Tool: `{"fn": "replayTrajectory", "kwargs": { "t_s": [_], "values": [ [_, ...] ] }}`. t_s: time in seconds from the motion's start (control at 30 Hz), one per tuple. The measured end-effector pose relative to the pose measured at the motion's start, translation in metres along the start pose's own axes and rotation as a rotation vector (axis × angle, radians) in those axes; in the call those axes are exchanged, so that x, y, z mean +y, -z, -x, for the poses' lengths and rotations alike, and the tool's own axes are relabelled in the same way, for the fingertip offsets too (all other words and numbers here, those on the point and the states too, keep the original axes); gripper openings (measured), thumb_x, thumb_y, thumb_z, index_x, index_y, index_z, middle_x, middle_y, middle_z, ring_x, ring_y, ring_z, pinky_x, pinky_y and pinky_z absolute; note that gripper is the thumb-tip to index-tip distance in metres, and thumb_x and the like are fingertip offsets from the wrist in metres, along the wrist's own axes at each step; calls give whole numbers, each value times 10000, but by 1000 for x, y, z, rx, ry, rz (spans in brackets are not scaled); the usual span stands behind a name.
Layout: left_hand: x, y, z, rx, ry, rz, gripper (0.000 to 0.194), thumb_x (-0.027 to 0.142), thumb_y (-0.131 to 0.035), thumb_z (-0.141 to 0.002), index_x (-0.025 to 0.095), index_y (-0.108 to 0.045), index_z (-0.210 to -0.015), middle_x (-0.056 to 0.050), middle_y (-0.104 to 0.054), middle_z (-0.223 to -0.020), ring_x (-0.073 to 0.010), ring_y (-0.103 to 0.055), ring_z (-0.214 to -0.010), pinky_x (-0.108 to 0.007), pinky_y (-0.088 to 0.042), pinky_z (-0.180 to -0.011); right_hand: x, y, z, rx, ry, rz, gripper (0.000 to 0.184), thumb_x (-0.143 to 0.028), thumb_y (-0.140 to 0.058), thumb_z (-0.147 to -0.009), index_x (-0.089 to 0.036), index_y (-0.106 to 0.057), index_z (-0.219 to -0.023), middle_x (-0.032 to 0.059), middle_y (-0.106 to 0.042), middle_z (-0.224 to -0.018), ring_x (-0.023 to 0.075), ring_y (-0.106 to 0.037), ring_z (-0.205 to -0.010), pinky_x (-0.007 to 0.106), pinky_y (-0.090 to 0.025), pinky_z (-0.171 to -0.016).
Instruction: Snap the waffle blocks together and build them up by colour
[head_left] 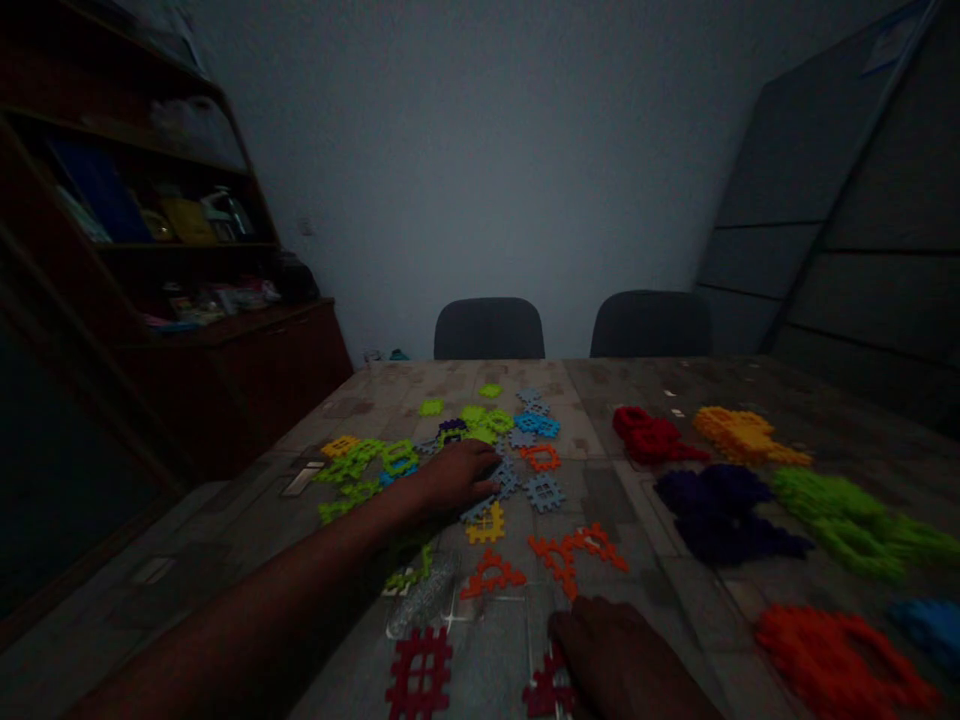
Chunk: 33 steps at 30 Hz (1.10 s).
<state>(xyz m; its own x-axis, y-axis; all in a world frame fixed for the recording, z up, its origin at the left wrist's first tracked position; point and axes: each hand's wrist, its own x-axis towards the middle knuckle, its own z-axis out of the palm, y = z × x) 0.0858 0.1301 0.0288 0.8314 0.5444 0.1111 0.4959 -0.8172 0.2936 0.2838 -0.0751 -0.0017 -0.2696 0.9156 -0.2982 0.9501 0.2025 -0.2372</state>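
My left hand (469, 472) reaches over a spread of flat notched plastic building pieces. Its fingers and thumb are apart above the grey-blue pieces (507, 474), with a yellow window-shaped piece (487, 523) just below. Low in the view, my right hand (611, 645) has its fingers curled at a dark red notched piece (546, 690), which it partly covers. A second dark red piece (420, 672) lies to its left. Orange pieces (556, 558) lie between the two hands. Fingertips of the right hand are dim and partly hidden.
Linked lime-green pieces (364, 462) lie left of my left arm. Sorted piles stand on the right: red (649, 435), yellow-orange (742, 432), dark purple (724, 510), green (847, 515), orange (840, 660) and blue (930, 630). Two chairs (489, 328) stand behind the table.
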Motion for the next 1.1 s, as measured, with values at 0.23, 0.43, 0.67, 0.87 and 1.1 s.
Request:
{"fn": "replayTrajectory", "kwargs": {
  "t_s": [0.23,0.43,0.67,0.87,1.1],
  "values": [
    [-22,13,77,84,90,29,411,437,-448,-1026,193,-620,-1309,-155,-583,-1432,-320,-540,-1320,-494,-428,-1116,-6,15,4,-42,-18,-50,377,-91,-643,-705,-172,-683,-1072,145,-705,-1097,313,-629,-968,360,-372,-787],
    [19,12,141,158,171,85,355,407,-416,-1045,232,-638,-1259,-106,-694,-1265,-263,-643,-1158,-424,-502,-1019,-3,17,10,9,28,-66,331,-131,-616,-725,-181,-673,-1047,125,-704,-1086,302,-639,-959,365,-389,-791],
    [87,-10,172,-27,115,126,547,417,-702,-907,296,-519,-1409,-95,-641,-1346,-308,-595,-1197,-452,-483,-1029,-2,16,9,27,28,-55,333,-126,-613,-707,-195,-668,-1028,116,-707,-1068,298,-648,-945,368,-397,-782],
    [77,-28,177,39,161,135,638,244,-687,-881,401,-458,-1455,-34,-624,-1384,-285,-601,-1233,-423,-524,-1033,-2,17,11,36,58,-59,288,-165,-632,-733,-191,-665,-1019,107,-703,-1059,286,-639,-944,358,-396,-786],
    [62,-42,178,34,35,88,779,205,-647,-859,498,-351,-1517,19,-590,-1460,-297,-594,-1288,-425,-555,-1043,1,23,19,128,52,-147,240,-173,-632,-741,-218,-647,-976,62,-688,-1036,237,-621,-922,306,-368,-736]
  ]
}}
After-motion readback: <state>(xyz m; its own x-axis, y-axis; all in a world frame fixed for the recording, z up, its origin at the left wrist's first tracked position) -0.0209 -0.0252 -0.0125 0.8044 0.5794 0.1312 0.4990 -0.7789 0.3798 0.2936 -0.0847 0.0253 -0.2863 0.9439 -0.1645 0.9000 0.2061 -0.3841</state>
